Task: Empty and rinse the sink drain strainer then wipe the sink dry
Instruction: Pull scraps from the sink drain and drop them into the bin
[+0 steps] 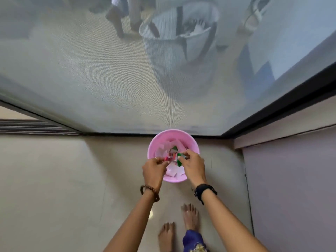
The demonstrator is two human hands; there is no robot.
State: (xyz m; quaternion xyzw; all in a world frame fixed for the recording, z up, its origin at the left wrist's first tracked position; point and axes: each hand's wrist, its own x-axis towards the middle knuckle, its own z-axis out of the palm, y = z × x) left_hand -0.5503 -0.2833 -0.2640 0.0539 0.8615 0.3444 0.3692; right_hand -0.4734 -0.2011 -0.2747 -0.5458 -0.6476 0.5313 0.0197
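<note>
Emptying looks like the step in hand: over the pink bin (173,140) at twelve o'clock from my feet, my left hand (153,170) pinches reddish scraps, my right hand (193,165) pinches something green, strainer unidentifiable, so next I'd drop these in.

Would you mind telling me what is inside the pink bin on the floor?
The pink bin holds white paper scraps with some green and red bits. Both hands, left and right, cover its near part, so the bottom is hidden.
</note>
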